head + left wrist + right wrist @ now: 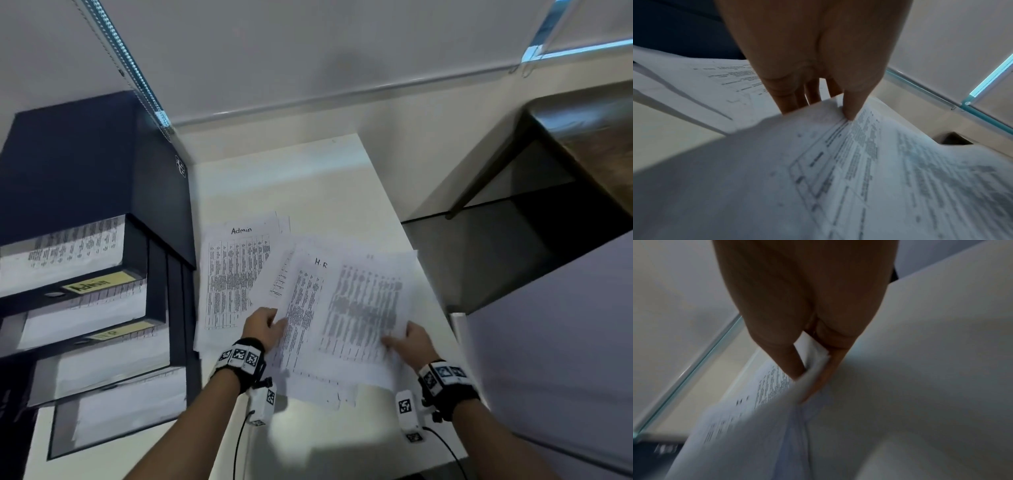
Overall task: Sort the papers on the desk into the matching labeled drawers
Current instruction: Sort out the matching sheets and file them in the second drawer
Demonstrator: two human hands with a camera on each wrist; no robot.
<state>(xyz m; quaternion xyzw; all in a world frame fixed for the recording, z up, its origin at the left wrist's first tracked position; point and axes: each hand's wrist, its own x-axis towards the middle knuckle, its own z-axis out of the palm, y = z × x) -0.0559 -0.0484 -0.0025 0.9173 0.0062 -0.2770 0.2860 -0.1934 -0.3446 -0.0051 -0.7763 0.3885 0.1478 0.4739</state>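
Note:
Printed sheets lie fanned on the white desk (308, 178). One headed "Admin" (236, 274) lies flat at the left. My left hand (270, 325) pinches the left edge of the sheet headed "H.R" (305, 298); in the left wrist view the thumb of my left hand (828, 107) sits on top of that sheet (859, 178) and the fingers go under it. My right hand (400, 339) pinches a blurred printed sheet (366, 305) overlapping the H.R sheet's right side; the right wrist view shows my right hand (809, 374) holding this paper (756, 418) between thumb and fingers.
A dark blue drawer unit (85, 164) stands at the desk's left. Its drawers are pulled out with papers inside, one labelled "Admin" (99, 282), one below with a blurred yellow label (116, 332). A dark wooden table (582, 144) is at the right, and the wall runs behind.

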